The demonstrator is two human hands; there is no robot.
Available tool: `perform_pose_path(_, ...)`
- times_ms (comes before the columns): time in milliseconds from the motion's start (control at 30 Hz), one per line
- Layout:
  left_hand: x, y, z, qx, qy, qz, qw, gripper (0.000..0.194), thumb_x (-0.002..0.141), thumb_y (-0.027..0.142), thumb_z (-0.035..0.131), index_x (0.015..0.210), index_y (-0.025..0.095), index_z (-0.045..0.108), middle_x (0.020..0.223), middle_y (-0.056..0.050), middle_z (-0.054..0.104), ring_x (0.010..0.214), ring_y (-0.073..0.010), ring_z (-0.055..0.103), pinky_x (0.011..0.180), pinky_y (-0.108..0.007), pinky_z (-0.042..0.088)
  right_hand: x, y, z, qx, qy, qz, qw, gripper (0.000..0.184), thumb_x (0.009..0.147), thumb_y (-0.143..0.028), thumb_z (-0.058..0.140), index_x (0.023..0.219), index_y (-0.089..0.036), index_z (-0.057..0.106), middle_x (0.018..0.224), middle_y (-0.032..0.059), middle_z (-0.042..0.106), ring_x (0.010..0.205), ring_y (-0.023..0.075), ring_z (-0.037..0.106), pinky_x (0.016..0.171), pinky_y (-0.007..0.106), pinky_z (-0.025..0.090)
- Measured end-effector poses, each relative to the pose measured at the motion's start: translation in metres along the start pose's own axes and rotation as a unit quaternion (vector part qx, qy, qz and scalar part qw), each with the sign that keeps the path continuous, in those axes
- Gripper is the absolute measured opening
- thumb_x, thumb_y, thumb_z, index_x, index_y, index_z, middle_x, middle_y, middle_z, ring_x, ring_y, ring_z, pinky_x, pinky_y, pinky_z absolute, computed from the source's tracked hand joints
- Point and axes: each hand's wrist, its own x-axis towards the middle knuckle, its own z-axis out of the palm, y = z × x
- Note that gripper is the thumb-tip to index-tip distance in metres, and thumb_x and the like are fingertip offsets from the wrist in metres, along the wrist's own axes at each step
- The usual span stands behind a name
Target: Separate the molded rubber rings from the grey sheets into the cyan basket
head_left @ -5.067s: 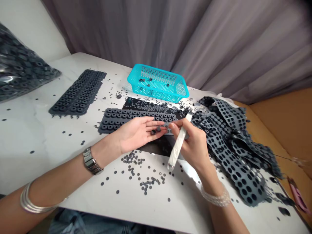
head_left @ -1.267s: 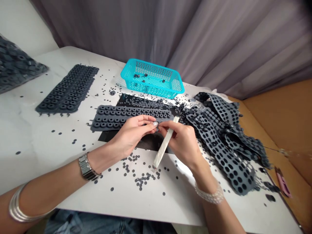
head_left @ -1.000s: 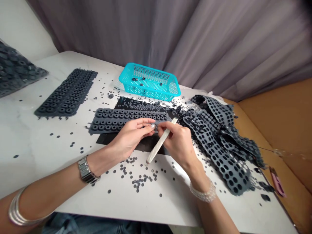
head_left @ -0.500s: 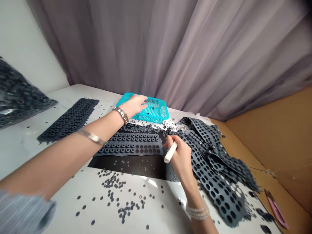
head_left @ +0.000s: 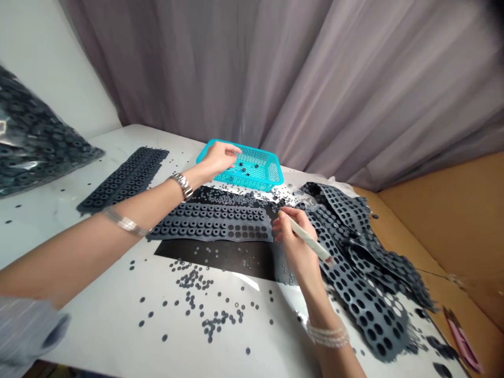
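My left hand [head_left: 221,158] hovers over the near left part of a turquoise plastic basket [head_left: 277,170]. Its thumb and fingers are apart and I see nothing between them. A few small black rubber pieces [head_left: 244,169] lie on the basket's floor. My right hand [head_left: 297,233] is closed around a slim white stick [head_left: 309,241], whose far end slants down to the right. Just left of that hand lies a dark grey rubber sheet [head_left: 212,223] with rows of raised rings. At its right end, the lower rows show flat round spots instead of rings.
Punched rubber sheets [head_left: 362,299] are heaped at the right. Another ringed sheet [head_left: 126,176] and a clear bag of black pieces [head_left: 43,131] are on the left. Small discs [head_left: 195,281] litter the white table [head_left: 118,346]. A pink-handled cutter [head_left: 462,341] lies far right.
More black pieces show in the basket. My left hand has opened a little above it. The white stick in my right hand has swung from pointing lower left to lower right.
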Motion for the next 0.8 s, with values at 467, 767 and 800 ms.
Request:
perform_pose_path(467, -0.125, -0.041, -0.042, 0.409, -0.291, 0.208, 0.840, 0.024, 0.083, 0.022, 0.054, 0.100, 0.022, 0.070, 0.100, -0.007, 0.060, 0.101, -0.0252, 0.051, 0.088, -0.034, 0.037, -0.015, -0.006, 0.048, 0.004, -0.171, 0.073, 0.983, 0.029, 0.086, -0.043, 0.056, 0.073, -0.018, 0.066, 0.067, 0.0023, 0.069, 0.065, 0.0164, 0.062, 0.063, 0.027, 0.045)
perform_pose_path(767, -0.131, -0.040, -0.033, 0.470, -0.257, 0.230, 0.812, 0.022, 0.087, 0.022, 0.050, 0.099, 0.016, 0.068, 0.098, -0.008, 0.059, 0.099, -0.0245, 0.051, 0.088, -0.036, 0.039, -0.016, -0.008, 0.049, 0.001, -0.170, 0.071, 0.983, 0.027, 0.087, -0.039, 0.057, 0.072, -0.018, 0.065, 0.063, 0.0006, 0.066, 0.061, 0.0140, 0.059, 0.060, 0.026, 0.043)
perform_pose_path(800, -0.131, -0.042, -0.033, 0.468, -0.254, 0.229, 0.815, 0.022, 0.087, 0.021, 0.050, 0.100, 0.016, 0.068, 0.098, -0.008, 0.059, 0.100, -0.0242, 0.051, 0.088, -0.036, 0.040, -0.016, -0.007, 0.048, 0.002, -0.171, 0.066, 0.983, 0.027, 0.087, -0.039, 0.057, 0.072, -0.018, 0.066, 0.064, 0.0007, 0.066, 0.062, 0.0142, 0.059, 0.060, 0.026, 0.043)
